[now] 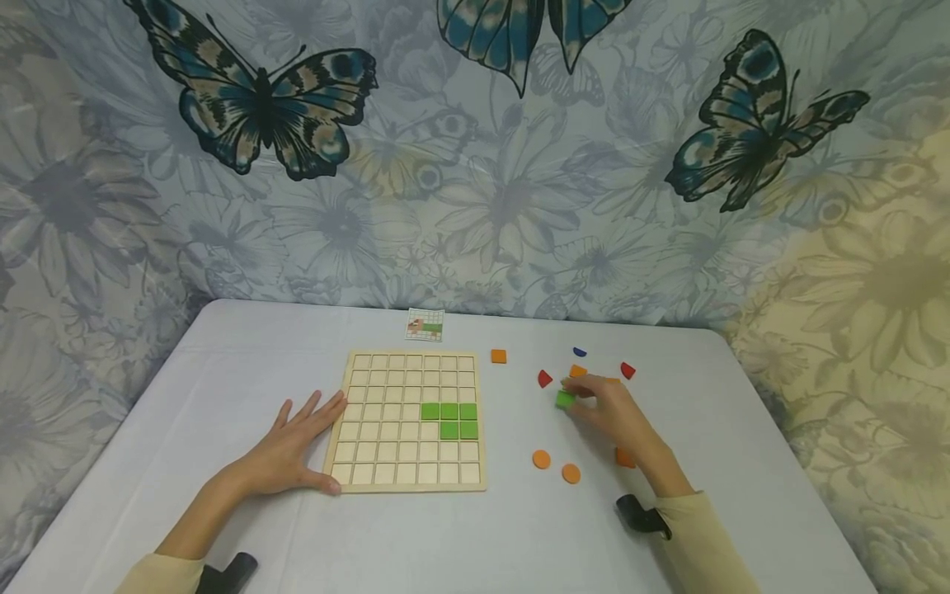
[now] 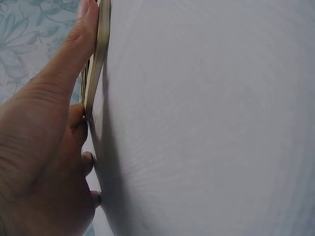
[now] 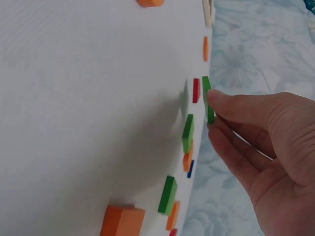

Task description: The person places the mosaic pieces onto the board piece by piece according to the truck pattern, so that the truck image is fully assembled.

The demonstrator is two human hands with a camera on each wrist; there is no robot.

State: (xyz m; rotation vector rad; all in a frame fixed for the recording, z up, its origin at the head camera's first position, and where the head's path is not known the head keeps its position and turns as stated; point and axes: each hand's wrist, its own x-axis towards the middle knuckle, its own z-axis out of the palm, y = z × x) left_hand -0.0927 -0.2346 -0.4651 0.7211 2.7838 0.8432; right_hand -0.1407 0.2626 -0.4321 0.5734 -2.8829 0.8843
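My right hand (image 1: 612, 412) pinches a green square tile (image 3: 206, 93) between thumb and fingers, a little above the table right of the board. Two more green tiles (image 3: 168, 194) lie below it in the right wrist view; in the head view the hand hides them. My left hand (image 1: 285, 450) is spread at the left edge of the wooden grid board (image 1: 378, 488), its thumb near the front corner and its fingertips along the side. Several green squares (image 1: 449, 411) sit in two rows of cells at the board's right side.
Around the right hand lie red pieces (image 1: 545, 379), a blue half-round piece (image 1: 580, 352), and orange squares (image 1: 499, 356). Orange discs (image 1: 571, 473) lie nearer the front. A small picture card (image 1: 425, 325) is behind the board, close to the patterned backdrop (image 1: 475, 206).
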